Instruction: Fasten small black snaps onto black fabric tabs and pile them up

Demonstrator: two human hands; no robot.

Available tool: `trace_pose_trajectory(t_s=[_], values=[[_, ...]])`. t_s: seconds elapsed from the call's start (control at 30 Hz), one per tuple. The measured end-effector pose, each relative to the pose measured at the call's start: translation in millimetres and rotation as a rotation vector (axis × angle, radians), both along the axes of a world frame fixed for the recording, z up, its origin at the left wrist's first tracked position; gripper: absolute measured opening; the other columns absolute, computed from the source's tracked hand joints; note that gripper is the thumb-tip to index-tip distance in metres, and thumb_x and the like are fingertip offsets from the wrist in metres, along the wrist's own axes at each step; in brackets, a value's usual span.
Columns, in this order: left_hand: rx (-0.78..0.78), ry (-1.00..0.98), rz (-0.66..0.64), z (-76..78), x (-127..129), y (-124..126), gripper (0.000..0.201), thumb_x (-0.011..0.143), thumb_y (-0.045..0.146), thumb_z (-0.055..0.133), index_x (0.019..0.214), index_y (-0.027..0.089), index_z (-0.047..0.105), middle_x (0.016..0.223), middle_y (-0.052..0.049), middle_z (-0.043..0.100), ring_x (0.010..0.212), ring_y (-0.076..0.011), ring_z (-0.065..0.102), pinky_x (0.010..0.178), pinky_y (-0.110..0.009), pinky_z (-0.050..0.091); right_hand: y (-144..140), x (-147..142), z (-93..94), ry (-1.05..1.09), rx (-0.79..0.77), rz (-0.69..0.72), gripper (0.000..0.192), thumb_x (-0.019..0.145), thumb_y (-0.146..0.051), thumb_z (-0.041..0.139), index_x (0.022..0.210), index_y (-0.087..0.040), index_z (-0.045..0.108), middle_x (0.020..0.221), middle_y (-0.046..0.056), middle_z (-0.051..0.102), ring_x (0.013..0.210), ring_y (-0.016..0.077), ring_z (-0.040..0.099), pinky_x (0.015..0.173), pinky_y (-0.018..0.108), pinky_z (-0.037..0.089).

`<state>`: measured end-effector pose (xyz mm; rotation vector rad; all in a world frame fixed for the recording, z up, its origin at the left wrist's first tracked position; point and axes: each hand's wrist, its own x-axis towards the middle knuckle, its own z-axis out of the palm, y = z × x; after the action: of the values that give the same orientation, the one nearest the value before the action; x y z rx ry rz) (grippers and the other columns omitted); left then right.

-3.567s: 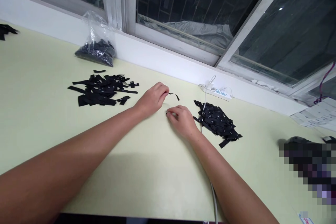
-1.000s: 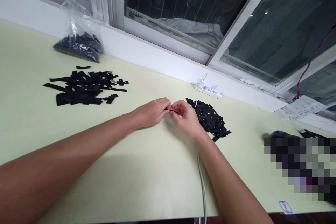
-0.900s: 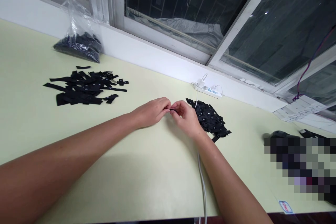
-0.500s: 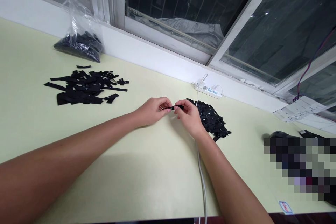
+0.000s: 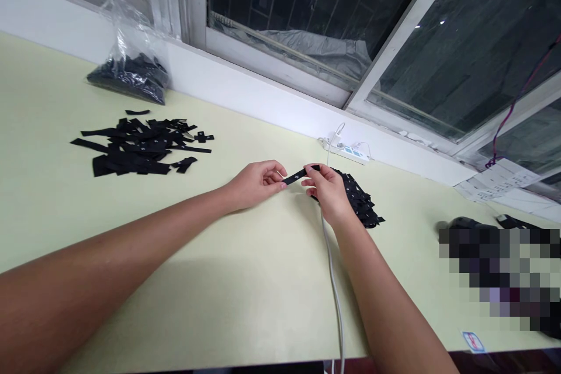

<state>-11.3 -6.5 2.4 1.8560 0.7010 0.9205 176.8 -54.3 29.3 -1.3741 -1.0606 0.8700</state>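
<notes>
Item: narrow black woven fabric label strip [image 5: 300, 175], with a small white mark at mid-length. Held just above the pale green tabletop [image 5: 219, 280], near its centre, stretched between both hands. It tilts slightly, its right end higher.

Left hand [image 5: 256, 182]: grip pinched shut on the strip's left end, thumb against fingertips.
Right hand [image 5: 326, 190]: grip likewise pinched on the right end, at 3 o'clock from the left hand.

Handling, as judged: very light, soft and limp; it would sag if held at one end only. Likely not fragile, though small enough to slip away. Best taken at the two ends, as here, leaving the printed middle free.

Surroundings, outward:
- Heap of folded black labels with white marks [image 5: 357, 201], just beyond the right hand, at 3 o'clock.
- Grey cable [image 5: 335, 292], running under the right forearm toward 6 o'clock.
- White power strip [image 5: 350, 153], at 1 o'clock by the wall.
- Loose spread of flat black strips [image 5: 135, 149], at 10 o'clock, well apart.
- Clear plastic bag of black pieces [image 5: 129, 73], further at 10 o'clock, against the window sill.
</notes>
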Motion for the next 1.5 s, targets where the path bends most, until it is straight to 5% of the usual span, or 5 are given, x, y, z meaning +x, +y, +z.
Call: trace_pose_trajectory(t_s=[0.5, 0.8, 0.97, 1.13, 1.5], values=[[0.065, 0.086, 0.054, 1.8, -5, -2, 0.023, 0.086, 0.039, 0.063, 0.097, 0.019, 0.065, 0.091, -0.006, 0.068, 0.083, -0.0189, 0.064, 0.079, -0.038, 0.053, -1, 117, -3.3, -0.748, -0.295, -0.391, 0.022, 0.070, -0.038, 0.062, 0.074, -0.018, 0.072, 0.069, 0.006, 0.068, 0.062, 0.0190, 0.058, 0.058, 0.031, 0.043], [0.233, 0.209, 0.123, 4.3, -7, 2, 0.021, 0.090, 0.037, 0.055, 0.099, 0.020, 0.065, 0.094, -0.006, 0.069, 0.076, -0.0178, 0.061, 0.072, -0.034, 0.050, -6, 109, 4.2, -0.969, -0.287, -0.583, 0.029, 0.075, -0.026, 0.059, 0.100, -0.019, 0.071, 0.096, 0.012, 0.071, 0.092, 0.0279, 0.062, 0.074, 0.036, 0.045], [0.630, 0.660, 0.501, 26.0, -42, 30, 0.022, 0.088, 0.026, 0.050, 0.101, 0.017, 0.066, 0.115, -0.015, 0.063, 0.109, -0.0328, 0.055, 0.092, -0.047, 0.043, -5, 74, 2.7, -1.085, 0.014, -0.599, 0.035, 0.084, -0.030, 0.050, 0.112, -0.015, 0.065, 0.104, 0.014, 0.066, 0.090, 0.0264, 0.060, 0.076, 0.037, 0.044], [0.428, 1.099, 0.779, 26.8, -85, 57, 0.031, 0.089, 0.025, 0.046, 0.111, 0.011, 0.064, 0.122, -0.026, 0.059, 0.112, -0.0397, 0.052, 0.084, -0.047, 0.045, -3, 44, -5.9, -1.136, 0.104, -0.410, 0.030, 0.086, -0.031, 0.050, 0.107, -0.018, 0.066, 0.097, 0.009, 0.066, 0.086, 0.0235, 0.060, 0.072, 0.034, 0.043], [0.600, 0.716, 0.684, 30.7, -74, 51, 0.025, 0.094, 0.029, 0.042, 0.093, 0.017, 0.064, 0.099, -0.014, 0.068, 0.094, -0.0305, 0.061, 0.085, -0.044, 0.042, -3, 37, -4.5, -1.051, 0.193, -0.332, 0.026, 0.087, -0.030, 0.052, 0.102, -0.017, 0.068, 0.092, 0.009, 0.067, 0.083, 0.0232, 0.061, 0.074, 0.036, 0.046]])
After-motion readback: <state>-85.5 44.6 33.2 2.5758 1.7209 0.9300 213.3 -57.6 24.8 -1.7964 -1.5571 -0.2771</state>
